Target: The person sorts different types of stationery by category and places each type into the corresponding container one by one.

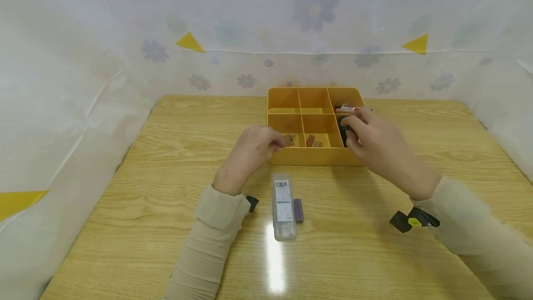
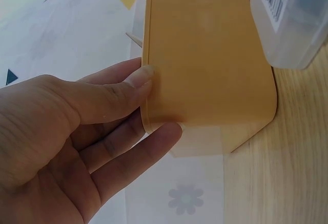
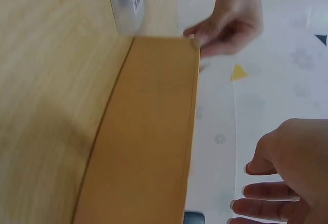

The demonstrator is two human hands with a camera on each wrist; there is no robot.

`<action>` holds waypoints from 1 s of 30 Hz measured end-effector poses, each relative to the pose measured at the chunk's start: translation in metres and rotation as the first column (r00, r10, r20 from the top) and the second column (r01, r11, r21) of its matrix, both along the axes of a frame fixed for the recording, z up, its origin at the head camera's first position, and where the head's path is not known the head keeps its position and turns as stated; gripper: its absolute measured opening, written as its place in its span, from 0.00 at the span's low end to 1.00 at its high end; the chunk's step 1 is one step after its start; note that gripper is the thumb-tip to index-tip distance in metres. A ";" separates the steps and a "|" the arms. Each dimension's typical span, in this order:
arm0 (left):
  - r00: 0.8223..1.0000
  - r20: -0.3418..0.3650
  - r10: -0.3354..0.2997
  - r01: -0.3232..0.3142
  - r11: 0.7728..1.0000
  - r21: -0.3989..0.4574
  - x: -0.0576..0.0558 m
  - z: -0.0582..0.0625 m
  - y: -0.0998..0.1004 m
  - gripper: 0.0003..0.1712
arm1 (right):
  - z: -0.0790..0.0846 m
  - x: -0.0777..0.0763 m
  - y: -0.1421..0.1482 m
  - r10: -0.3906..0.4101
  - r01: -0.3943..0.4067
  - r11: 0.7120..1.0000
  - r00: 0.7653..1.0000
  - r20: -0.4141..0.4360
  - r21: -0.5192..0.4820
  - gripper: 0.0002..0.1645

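Note:
A yellow-orange box with six compartments (image 1: 316, 156) stands on the table. My left hand (image 1: 255, 148) pinches its wall at the front left corner; in the left wrist view the thumb (image 2: 120, 97) lies on the outer face, with fingers behind the rim. Over the front right compartment hovers my right hand (image 1: 374, 140), its fingers apart and holding nothing in the right wrist view. A dark object (image 1: 343, 131) sits in that compartment, partly hidden by the fingers. Small brown and pale blocks (image 1: 310, 140) lie in the front middle compartment, and brownish pieces (image 1: 290, 139) in the front left one.
In front of the box lies a clear plastic case (image 1: 284, 207) with a barcode label, beside a small purple block (image 1: 298, 210). A white and red pen-like item (image 1: 347, 109) is in the back right compartment. White flower-patterned sheeting (image 1: 245, 17) surrounds the wooden table (image 1: 175, 170).

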State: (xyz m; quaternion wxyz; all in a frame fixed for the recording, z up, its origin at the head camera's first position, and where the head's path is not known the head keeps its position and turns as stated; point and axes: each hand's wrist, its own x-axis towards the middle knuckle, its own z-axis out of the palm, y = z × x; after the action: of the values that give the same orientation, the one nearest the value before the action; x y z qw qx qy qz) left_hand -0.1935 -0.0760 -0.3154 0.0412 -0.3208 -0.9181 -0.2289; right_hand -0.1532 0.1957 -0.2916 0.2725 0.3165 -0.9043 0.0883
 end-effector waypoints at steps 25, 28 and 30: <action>1.000 0.031 0.004 -0.004 1.000 -0.020 0.000 0.001 0.000 0.06 | -0.051 0.075 -0.059 0.232 -0.228 0.973 0.940 0.250 -0.046 0.15; 1.000 0.027 0.005 -0.004 1.000 -0.020 0.001 0.001 0.000 0.05 | -0.058 0.079 -0.063 0.234 -0.233 0.972 0.934 0.270 -0.038 0.15; 1.000 0.025 0.003 -0.003 1.000 -0.016 0.001 0.001 0.000 0.05 | -0.062 0.081 -0.066 0.238 -0.239 0.970 0.925 0.296 -0.034 0.17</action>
State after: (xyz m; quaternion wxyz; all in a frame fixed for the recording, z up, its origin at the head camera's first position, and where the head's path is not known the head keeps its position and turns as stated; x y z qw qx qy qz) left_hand -0.1927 -0.0758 -0.3146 0.0277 -0.3168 -0.9209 -0.2255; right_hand -0.0721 0.1301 -0.3538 0.1197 0.4076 -0.8899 0.1661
